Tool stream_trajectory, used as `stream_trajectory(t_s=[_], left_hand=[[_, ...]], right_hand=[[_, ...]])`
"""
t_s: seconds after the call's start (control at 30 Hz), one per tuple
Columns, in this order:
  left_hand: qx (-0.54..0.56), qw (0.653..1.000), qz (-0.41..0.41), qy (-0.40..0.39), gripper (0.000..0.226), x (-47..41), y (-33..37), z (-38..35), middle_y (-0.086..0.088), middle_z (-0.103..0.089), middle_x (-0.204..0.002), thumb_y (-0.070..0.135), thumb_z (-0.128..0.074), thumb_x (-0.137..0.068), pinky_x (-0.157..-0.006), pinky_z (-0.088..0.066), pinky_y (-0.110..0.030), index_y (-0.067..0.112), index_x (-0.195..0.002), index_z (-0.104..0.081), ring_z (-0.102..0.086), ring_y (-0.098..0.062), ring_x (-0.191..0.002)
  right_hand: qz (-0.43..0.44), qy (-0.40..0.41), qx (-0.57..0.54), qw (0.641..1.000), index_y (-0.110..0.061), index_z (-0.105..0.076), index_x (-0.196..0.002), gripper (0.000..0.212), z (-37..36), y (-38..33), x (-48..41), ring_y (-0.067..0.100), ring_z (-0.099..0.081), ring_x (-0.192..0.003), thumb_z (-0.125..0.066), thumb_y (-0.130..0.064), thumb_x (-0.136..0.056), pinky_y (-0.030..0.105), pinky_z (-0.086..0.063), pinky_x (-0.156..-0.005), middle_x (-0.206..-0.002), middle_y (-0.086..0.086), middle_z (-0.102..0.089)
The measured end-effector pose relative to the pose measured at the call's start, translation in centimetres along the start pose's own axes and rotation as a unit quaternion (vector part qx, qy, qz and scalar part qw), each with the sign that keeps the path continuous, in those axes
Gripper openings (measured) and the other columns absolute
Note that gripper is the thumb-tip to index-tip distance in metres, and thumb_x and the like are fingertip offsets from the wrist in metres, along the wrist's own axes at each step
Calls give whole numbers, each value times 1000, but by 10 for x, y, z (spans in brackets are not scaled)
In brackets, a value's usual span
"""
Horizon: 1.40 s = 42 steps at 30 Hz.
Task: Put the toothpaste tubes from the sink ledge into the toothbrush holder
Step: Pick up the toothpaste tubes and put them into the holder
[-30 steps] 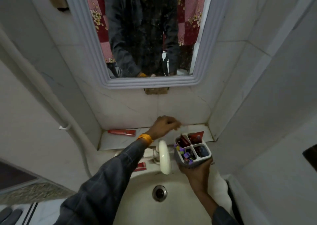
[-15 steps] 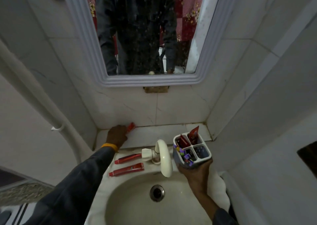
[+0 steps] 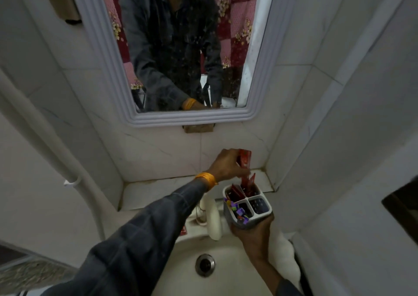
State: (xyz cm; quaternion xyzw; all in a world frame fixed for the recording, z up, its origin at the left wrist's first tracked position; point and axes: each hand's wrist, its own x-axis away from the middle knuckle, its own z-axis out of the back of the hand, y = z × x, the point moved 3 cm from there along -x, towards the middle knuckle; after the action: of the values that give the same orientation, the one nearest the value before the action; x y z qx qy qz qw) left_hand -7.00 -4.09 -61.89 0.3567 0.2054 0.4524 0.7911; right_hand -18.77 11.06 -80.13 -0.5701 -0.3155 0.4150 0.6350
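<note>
My right hand [image 3: 254,235] grips a grey four-compartment toothbrush holder [image 3: 260,217] from below, held over the sink's right rim. My left hand [image 3: 226,165] holds a red toothpaste tube [image 3: 244,159] upright, its lower end dipping into the holder's far right compartment. Other red tubes stand in the far compartments, and purple items fill the near left one. A bit of another red tube [image 3: 183,230] shows on the sink rim, mostly hidden by my left sleeve.
A white faucet [image 3: 212,216] curves over the basin between my arms. The drain [image 3: 205,264] sits below. A white marble ledge [image 3: 153,191] runs behind the sink under a framed mirror [image 3: 260,69]. A white pipe [image 3: 56,151] runs down the left wall.
My left hand picked up a red tube from the left end of the ledge and carried it right to the holder, lowering it into the far right compartment. The holder stayed put.
</note>
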Motion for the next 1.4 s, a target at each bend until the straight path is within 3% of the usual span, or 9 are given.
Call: stream_trajectory(t_s=[0.17,0.43,0.6,0.73,0.9,1.0,1.1,1.3,1.4], left_hand=[[-121,991,-35,-37,19,-6,-1,-31,-6,-75,-92,31,-75,-78,-73,-53,-28,16,-90,-70,-68,-22,-80],[-239,965,-68,-86,10,-3,-14,-47,-11,-75,-93,13,-66,-85,-78,-55,-36,10,-87,-75,-66,-30,-85],[-143,988,-60,-17,5,17,-25,1,-2,-78,-89,13,-71,-82,-75,-54,-25,14,-84,-75,-71,-15,-78],[-111,987,58,104,8,79,-92,46,-5,-75,-88,21,-69,-85,-74,-53,-28,13,-88,-72,-69,-20,-81],[-271,931,212,-120,29,156,-169,18,-5,-71,-91,47,-72,-79,-72,-50,-30,19,-89,-70,-65,-24,-85],[-340,919,159,-118,39,168,-162,-6,-9,-73,-93,54,-64,-84,-67,-45,-30,18,-93,-71,-68,-28,-83],[-373,906,139,-142,28,163,-157,-21,-11,-71,-101,32,-71,-82,-75,-47,-33,15,-105,-70,-65,-29,-94],[-318,928,163,-109,24,145,-147,21,-10,-70,-103,22,-76,-78,-82,-48,-30,12,-99,-70,-62,-24,-96],[-260,955,133,-40,20,119,-110,78,-5,-72,-87,25,-82,-74,-77,-55,-31,12,-85,-71,-66,-20,-80]], right_hand=[[14,-6,-6,1000,-14,-37,-151,121,-1,-3,3,22,-64,-133,-103,7,-52,14,-54,-100,-147,12,-60],[6,-13,-3,1000,-20,-35,-153,123,0,-3,3,-3,-60,-132,-104,4,-53,14,-52,-102,-149,6,-58],[10,4,15,1000,-10,-40,-150,121,-1,5,-1,17,-66,-132,-106,1,-50,28,-57,-105,-147,7,-62],[11,-2,14,1000,-3,-36,-149,121,0,9,-1,28,-65,-130,-102,14,-49,33,-56,-106,-147,17,-60],[-15,-13,-5,1000,-24,-36,-149,126,4,15,1,22,-64,-134,-105,4,-47,59,-53,-109,-150,2,-59],[-1,-10,-10,1000,-38,-37,-140,121,2,7,4,-8,-62,-126,-101,14,-50,27,-56,-106,-142,-5,-59],[-3,2,-11,1000,-32,-35,-142,121,2,5,4,-20,-59,-119,-99,17,-52,8,-51,-99,-145,5,-57],[-1,-7,24,1000,-23,-34,-145,121,5,4,2,25,-63,-131,-102,11,-50,27,-55,-106,-146,9,-59],[5,-13,34,999,-11,-34,-148,119,4,6,3,28,-63,-130,-101,13,-51,12,-53,-100,-145,12,-58]])
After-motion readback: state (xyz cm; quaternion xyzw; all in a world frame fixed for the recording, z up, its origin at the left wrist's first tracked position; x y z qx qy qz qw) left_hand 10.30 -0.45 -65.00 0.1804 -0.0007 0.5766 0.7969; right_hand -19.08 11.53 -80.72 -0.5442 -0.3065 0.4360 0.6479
